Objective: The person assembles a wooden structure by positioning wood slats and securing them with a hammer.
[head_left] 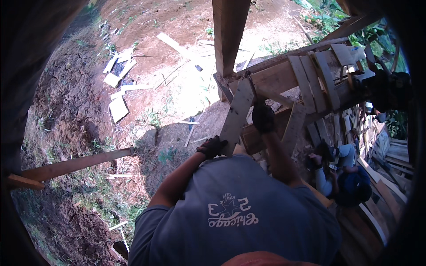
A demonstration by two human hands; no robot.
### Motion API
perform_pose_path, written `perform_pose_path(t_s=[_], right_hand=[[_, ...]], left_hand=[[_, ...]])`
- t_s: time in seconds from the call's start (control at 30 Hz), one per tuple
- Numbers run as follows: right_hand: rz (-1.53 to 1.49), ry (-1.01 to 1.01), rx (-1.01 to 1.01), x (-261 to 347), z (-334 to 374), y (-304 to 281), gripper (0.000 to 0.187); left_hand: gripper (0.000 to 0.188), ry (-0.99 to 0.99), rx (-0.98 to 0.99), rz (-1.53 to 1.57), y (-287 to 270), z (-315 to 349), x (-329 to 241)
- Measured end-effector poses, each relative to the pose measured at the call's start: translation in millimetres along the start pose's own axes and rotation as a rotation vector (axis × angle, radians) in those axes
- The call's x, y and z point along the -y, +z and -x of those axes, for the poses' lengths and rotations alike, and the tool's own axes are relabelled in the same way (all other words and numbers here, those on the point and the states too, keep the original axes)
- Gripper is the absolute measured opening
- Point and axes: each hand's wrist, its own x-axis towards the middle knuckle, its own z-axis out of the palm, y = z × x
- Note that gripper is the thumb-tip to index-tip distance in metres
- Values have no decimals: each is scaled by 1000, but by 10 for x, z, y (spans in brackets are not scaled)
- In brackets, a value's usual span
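Note:
I look down over my blue shirt from a height. My left hand point(212, 146), in a dark glove, grips the lower end of a grey plank point(237, 113) that leans up toward a wooden frame point(277, 77). My right hand point(262, 116), also gloved, is closed just right of the plank on a thin dark bar point(251, 86). The bar's curved tip reaches the plank's upper end at the frame. I cannot tell exactly what kind of tool the bar is.
A thick upright post point(228, 35) rises beside the frame, and several slats point(313, 77) are nailed across it. Below at the right, another person in a blue cap point(350, 184) crouches among stacked boards. Scrap boards point(119, 77) lie on the dirt far below, and a beam point(75, 165) juts out at the left.

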Motion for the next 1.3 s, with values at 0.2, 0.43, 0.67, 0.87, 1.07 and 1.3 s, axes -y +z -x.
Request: perform_pose_path(t_s=[0.2,0.43,0.67,0.87,1.07,1.3], right_hand=[[-257,191,-87,134,-405,-911,16],[-487,337,-110,-256,50,-169,20],[-346,677,222,-680,108,-104,37],[-777,832,256,-591,782,170,42],[-692,666,284,123,1845,-4,31],[-415,805,458,311,2133,564,29]], left_hand=[[53,89,-112,70,111,-136,293],[61,109,-178,79,211,43,169],[53,542,-300,-444,248,-170,577],[45,528,-275,-412,230,-133,503],[53,89,-126,227,-23,324,-182],[49,154,-100,270,92,358,-193]])
